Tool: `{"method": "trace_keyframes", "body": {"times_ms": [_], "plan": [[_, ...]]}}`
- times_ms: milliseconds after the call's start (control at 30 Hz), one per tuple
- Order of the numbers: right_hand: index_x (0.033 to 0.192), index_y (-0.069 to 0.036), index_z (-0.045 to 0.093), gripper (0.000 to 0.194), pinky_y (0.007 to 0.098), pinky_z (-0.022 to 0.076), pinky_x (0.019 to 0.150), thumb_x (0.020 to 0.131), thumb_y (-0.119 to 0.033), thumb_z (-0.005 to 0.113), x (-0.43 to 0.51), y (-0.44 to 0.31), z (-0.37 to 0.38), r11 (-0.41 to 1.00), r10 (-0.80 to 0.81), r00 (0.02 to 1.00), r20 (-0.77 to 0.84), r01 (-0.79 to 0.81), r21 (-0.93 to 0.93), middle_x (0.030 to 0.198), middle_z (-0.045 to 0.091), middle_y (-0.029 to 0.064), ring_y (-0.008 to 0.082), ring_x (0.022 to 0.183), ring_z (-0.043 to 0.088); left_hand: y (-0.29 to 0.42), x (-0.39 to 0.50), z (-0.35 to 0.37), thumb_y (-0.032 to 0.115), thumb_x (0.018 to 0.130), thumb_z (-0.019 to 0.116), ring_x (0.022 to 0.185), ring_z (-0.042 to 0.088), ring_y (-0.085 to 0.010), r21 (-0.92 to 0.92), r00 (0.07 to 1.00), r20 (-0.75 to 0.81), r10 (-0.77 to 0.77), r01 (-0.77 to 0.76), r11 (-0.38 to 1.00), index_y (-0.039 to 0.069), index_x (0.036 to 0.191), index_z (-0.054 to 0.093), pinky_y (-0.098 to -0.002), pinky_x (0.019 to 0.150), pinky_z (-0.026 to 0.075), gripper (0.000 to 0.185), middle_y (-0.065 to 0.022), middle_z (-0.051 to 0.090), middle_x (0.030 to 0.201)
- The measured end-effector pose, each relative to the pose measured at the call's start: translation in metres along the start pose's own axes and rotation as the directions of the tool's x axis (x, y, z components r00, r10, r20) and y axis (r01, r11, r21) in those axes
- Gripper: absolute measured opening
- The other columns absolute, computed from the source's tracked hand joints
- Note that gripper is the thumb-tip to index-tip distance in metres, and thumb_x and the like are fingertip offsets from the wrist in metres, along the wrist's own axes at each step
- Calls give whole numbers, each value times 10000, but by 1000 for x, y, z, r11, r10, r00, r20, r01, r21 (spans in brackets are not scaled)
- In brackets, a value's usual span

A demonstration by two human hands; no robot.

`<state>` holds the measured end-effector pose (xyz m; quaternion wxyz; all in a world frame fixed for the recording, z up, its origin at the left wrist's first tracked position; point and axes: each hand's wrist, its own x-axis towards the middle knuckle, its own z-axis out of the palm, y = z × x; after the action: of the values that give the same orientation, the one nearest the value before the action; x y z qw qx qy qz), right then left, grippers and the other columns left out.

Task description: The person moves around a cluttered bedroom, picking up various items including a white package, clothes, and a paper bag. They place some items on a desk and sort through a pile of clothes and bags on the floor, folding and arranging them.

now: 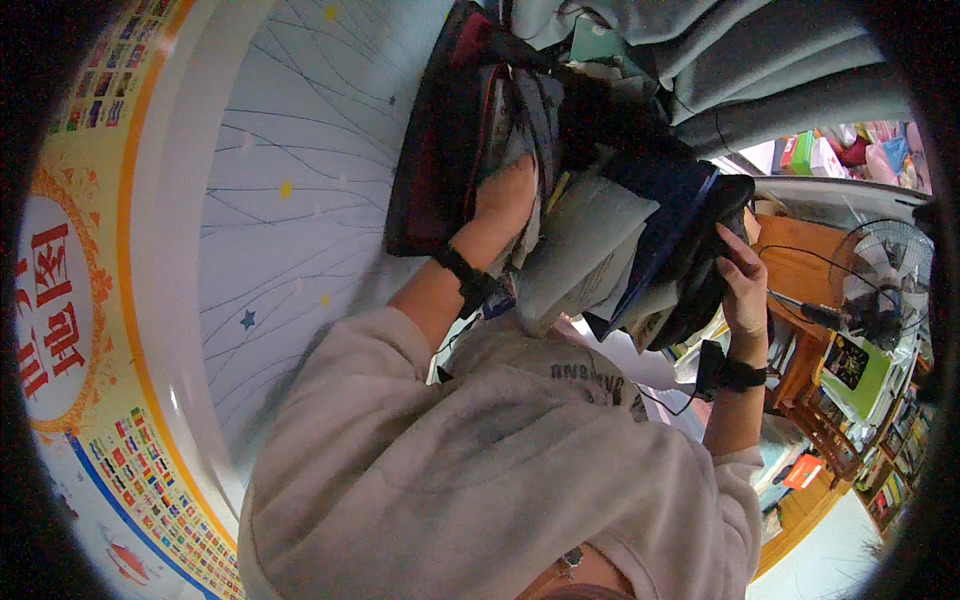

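A dark bag (431,142) with reddish panels leans near the wall, beside a stack of papers and folders. My left hand (510,196) reaches in among grey sheets at the stack's left side; its fingertips are hidden. My right hand (744,281) grips the black outer edge of the bundle on the right, thumb and fingers bent around it. Between the hands fan out loose pale papers (585,247) and a dark blue folder (664,247). A green booklet (598,41) lies at the far end. Black straps circle both wrists.
Grey curtains (772,67) hang at the upper right. A patterned wall (300,225) and a map poster (56,300) stand at the left. To the right are an electric fan (885,277), a wooden chair (814,405) and a bookshelf (896,457). A thin cable hangs by my right wrist.
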<state>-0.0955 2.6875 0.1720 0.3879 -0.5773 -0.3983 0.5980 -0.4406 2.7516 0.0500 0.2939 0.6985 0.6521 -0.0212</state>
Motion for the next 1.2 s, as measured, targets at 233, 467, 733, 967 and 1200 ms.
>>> {"method": "trace_keyframes", "body": {"times_ms": [233, 467, 733, 967, 1200], "plan": [[1274, 32, 544, 475, 274, 396, 989, 800, 29, 520, 0, 3, -2, 999, -3, 1000, -28, 2, -39, 1227, 588, 97, 168, 1096, 559, -18, 9, 17, 235, 844, 612, 1230, 387, -507, -241, 959, -272, -85, 18, 970, 129, 1331, 468, -539, 998, 382, 519, -238, 318, 1432], [1272, 26, 548, 472, 276, 413, 968, 800, 11, 537, 1, 0, 4, 998, -8, 1000, -17, 7, -57, 1199, 598, 96, 173, 1065, 570, -34, -7, 39, 314, 876, 584, 1397, 137, -433, -28, 973, -177, 150, -157, 987, 270, 1401, 422, -647, 1051, 218, 551, -173, 288, 1499], [1261, 11, 567, 462, 277, 444, 927, 799, 3, 556, 4, -2, 7, 1000, -15, 1000, -13, 15, -5, 1153, 612, 83, 161, 1001, 583, -46, -18, 34, 298, 894, 574, 1413, 143, -393, -456, 924, 138, 356, -260, 851, 251, 1418, 410, -547, 1142, 74, 551, -125, 410, 1448], [1268, 31, 550, 460, 287, 388, 1007, 809, 31, 518, 5, 0, 5, 999, -27, 1000, 6, 27, -36, 1262, 572, 104, 180, 1135, 545, -50, -22, 43, 190, 893, 599, 1402, 258, -314, -363, 910, -118, 398, -413, 835, 175, 1302, 560, -446, 1152, 166, 411, -153, 434, 1426], [1278, 32, 541, 469, 279, 392, 1000, 810, 22, 510, 4, 1, 4, 999, -36, 999, 0, 36, -40, 1266, 569, 102, 174, 1134, 543, -61, -10, 33, 100, 889, 588, 1396, 283, -295, -638, 885, -38, 464, -379, 670, 137, 1246, 611, -388, 1137, 236, 359, -140, 372, 1474]]}}
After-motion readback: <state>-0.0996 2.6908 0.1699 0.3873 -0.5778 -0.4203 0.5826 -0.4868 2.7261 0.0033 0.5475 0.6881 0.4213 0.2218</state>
